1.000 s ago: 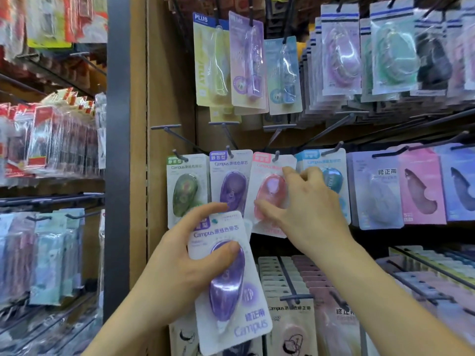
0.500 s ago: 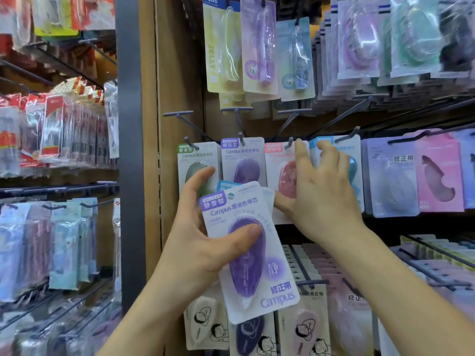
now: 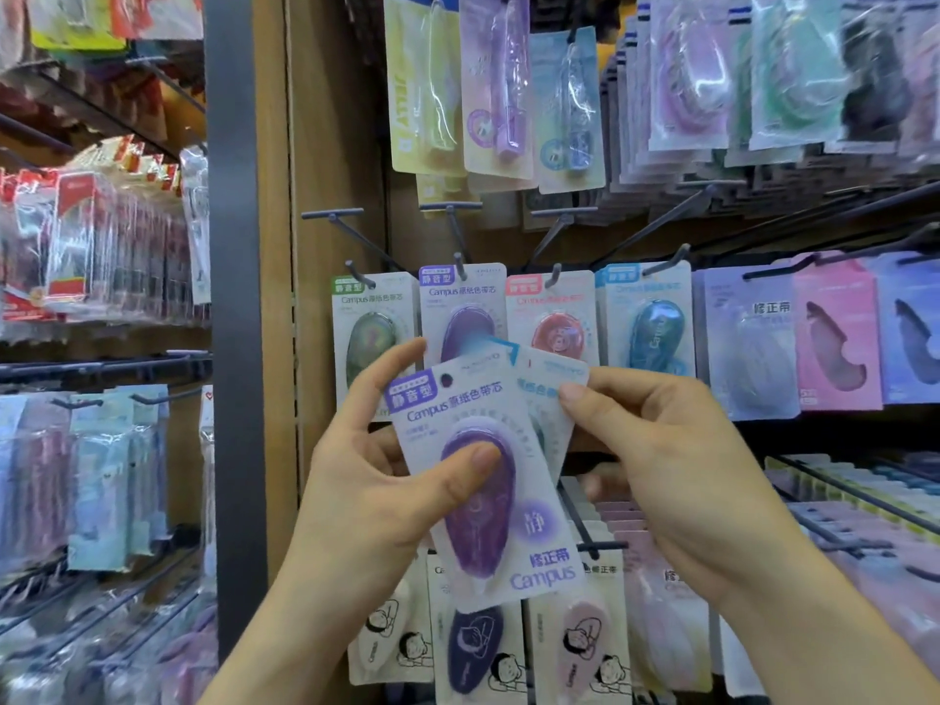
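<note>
At the centre of the frame, a purple pack [image 3: 488,521] was clamped by the left hand [image 3: 366,496], thumb on its front; a blue-edged pack [image 3: 547,394] behind it was pinched by the right hand [image 3: 676,470]. Either could be dropped if the overlapping cards slipped.

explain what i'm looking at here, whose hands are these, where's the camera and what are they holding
There is no machine here: these are a person's two bare hands, filmed by one wide-angle camera worn on the head, looking forward and down. The left hand grips a purple correction tape pack, thumb pressed on its clear bubble. The right hand pinches a second pack tucked behind the first, mostly hidden. In front is a shop display wall with metal hooks, where a green pack, a red pack and a blue pack hang in a row.
</note>
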A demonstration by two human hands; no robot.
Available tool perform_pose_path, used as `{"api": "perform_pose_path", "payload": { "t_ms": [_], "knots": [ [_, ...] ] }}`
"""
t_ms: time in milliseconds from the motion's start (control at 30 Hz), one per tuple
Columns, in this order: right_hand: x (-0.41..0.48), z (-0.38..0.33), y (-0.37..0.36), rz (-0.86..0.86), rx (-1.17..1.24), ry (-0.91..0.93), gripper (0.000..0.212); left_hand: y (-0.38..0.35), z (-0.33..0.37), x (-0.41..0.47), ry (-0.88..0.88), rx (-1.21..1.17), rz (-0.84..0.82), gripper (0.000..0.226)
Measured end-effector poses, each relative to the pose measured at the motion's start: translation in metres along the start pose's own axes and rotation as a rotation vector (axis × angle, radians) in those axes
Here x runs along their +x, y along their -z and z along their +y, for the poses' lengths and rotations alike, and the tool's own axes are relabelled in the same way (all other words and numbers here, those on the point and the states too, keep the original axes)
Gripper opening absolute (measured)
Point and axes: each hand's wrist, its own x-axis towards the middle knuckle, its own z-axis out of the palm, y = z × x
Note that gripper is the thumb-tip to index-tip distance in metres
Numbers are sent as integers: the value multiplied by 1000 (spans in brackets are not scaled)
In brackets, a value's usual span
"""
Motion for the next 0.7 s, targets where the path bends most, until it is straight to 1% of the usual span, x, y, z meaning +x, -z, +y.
{"api": "perform_pose_path", "payload": {
  "t_ms": [100, 133, 200, 233, 300, 333, 400, 467, 500, 600, 633, 667, 700],
  "knots": [
    [-1, -2, 2, 12, 92, -38, 24, 2, 1, -1, 7, -29, 64, 105],
    [0, -3, 2, 28, 111, -40, 24, 2, 2, -2, -4, -52, 84, 104],
    [2, -2, 4, 90, 121, -21, 22, 5, 3, -2, -23, -80, 140, 88],
    [3, -1, 5, 122, 110, 4, 19, 7, 4, -2, -22, -84, 163, 85],
    [5, 1, 8, 191, 52, 80, 14, 12, 6, -3, 12, -88, 174, 88],
    [6, 3, 10, 222, 9, 123, 18, 14, 8, -3, 34, -88, 163, 80],
    [6, 3, 14, 268, -80, 204, 28, 13, 14, -2, 75, -53, 142, 57],
    [7, 5, 17, 290, -170, 255, 31, 8, 13, -1, 87, 86, 123, 30],
    [8, 5, 18, 297, -209, 268, 31, 4, 11, -1, 87, 176, 94, 23],
    [11, 6, 23, 320, -247, 250, 27, -13, 4, 0, 83, 395, -69, 17],
    [12, 4, 25, 316, -224, 241, 22, -19, 1, 0, 77, 455, -131, 24],
    [13, 2, 27, 299, -196, 230, 11, -24, -2, 0, 69, 493, -199, 36],
    [13, 0, 30, 277, -185, 213, 9, -30, -6, 2, 69, 499, -246, 48]
  ]
}}
